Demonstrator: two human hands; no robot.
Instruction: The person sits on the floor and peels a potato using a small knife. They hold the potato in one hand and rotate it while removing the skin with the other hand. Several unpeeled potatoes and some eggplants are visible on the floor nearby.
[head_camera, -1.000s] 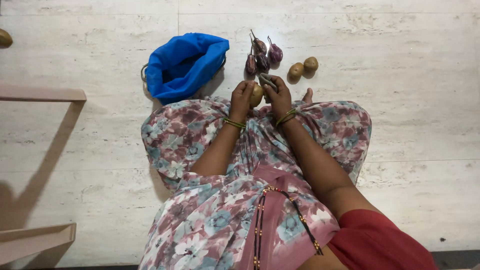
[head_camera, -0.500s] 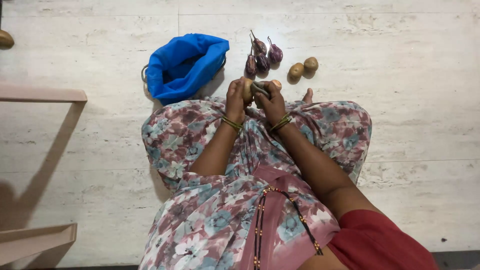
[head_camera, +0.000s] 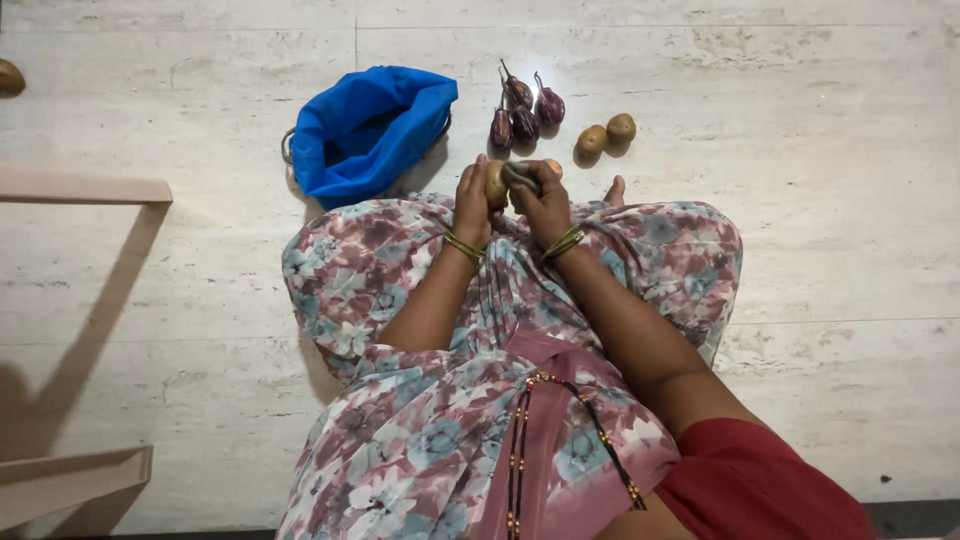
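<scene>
Pale marble floor (head_camera: 820, 260) fills the frame, and the person sits right on it, lap draped in one floral cloth (head_camera: 400, 290) across the middle and lower part of the picture. Upper left of centre, one blue bag (head_camera: 365, 125) slumps open on the floor. At the far left edge, two pale wooden rails (head_camera: 85, 188), one above the other, cut in from the side.

Now the vegetables, top centre: four small purple eggplants (head_camera: 522, 110) bunched together, stems up, just beside the bag's right side. To their right, two brown potatoes (head_camera: 605, 134) touching each other. One more brownish lump pokes in at the extreme upper left edge, too cropped to name.

And the action, just below the eggplants: one potato (head_camera: 495, 180), tan and rounded with a dull skin, is up off the floor above the knees. The left hand (head_camera: 472, 200) has its grip closed around it, fingers wrapped over the left side so only the right face shows. The right hand (head_camera: 545, 200) is clenched on one small greyish peeler (head_camera: 520, 176), whose end lies right against the potato's exposed face. So the potato sits inside the left grip and touches the tool from the right. A small tan bit shows at the right fingertips; I can't tell what it is. Thin bangles (head_camera: 462, 245) circle each wrist.
</scene>
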